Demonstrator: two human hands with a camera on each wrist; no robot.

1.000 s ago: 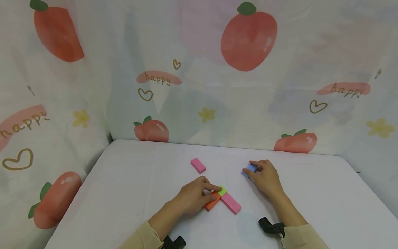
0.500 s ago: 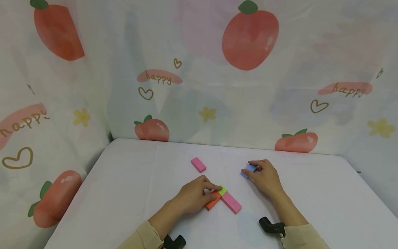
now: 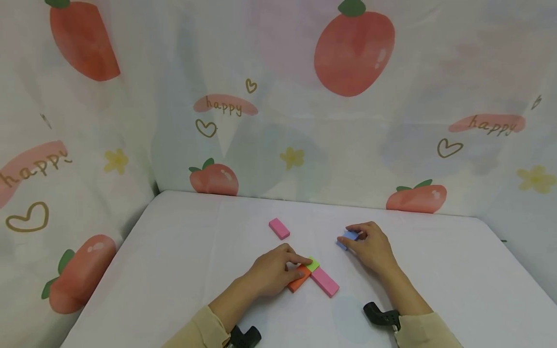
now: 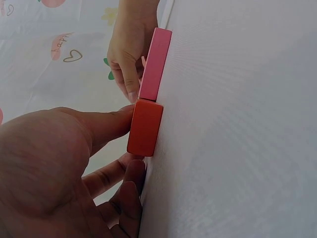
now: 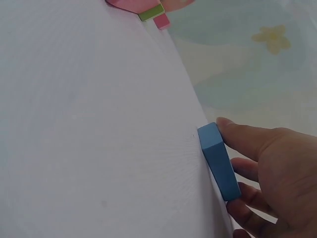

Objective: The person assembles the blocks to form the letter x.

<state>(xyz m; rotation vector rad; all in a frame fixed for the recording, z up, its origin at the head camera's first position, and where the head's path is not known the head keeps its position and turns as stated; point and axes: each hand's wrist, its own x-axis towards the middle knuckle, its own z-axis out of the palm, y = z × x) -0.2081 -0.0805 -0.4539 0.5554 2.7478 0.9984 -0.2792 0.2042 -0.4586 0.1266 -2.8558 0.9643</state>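
Note:
In the head view my left hand (image 3: 273, 271) holds an orange block (image 3: 300, 281), the thumb on it and the index fingertip on a small green block (image 3: 313, 264). The left wrist view shows the thumb on one side of the orange block (image 4: 144, 129) and the other fingers near its lower end. A long pink block (image 3: 325, 282) meets the green and orange ones at an angle. Farther right, my right hand (image 3: 371, 247) pinches a blue block (image 3: 347, 239) between thumb and fingers. In the right wrist view this blue block (image 5: 219, 161) is seen at the tabletop.
A shorter pink block (image 3: 279, 228) lies apart on the white-covered table (image 3: 196, 251), behind the left hand. A printed cloth backdrop (image 3: 270, 145) rises at the table's back and left edges. A black camera mount (image 3: 380, 315) sits at the right wrist.
The head view has tilted down slightly, so the backdrop prints sit higher. Both hands keep their holds, and the blocks stay practically where they were.

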